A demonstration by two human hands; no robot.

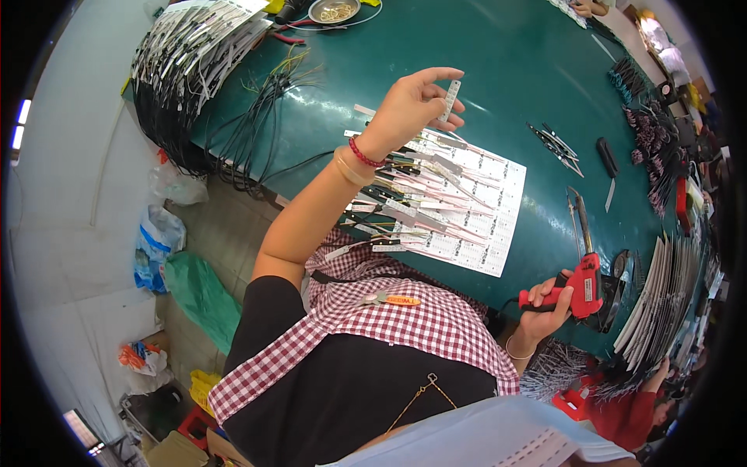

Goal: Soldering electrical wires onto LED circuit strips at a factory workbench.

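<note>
Above the green table (498,50), the left arm is being stretched forward from the shoulder, with the elbow slightly bent and the forearm being carried past the near side of a white sheet (510,202). The left hand (412,107) is being held raised beyond the sheet's far edge, its wrist being ringed by a red beaded bracelet (364,152) and a pale bangle (352,167). Between its thumb and fingers a small pale strip (450,100) is being gripped on a slant, the index finger being extended over the strip's upper end.

The right hand (549,306) is being kept low and near the body, well apart from the left. Its fingers are being wrapped around the handle of a red soldering gun (586,288), whose slender metal tip (585,226) is being pointed away from the person, toward a knife (608,159).

Between the two hands, the white sheet is being partly covered by wired pieces (412,210), their thin leads being spread across it.
</note>
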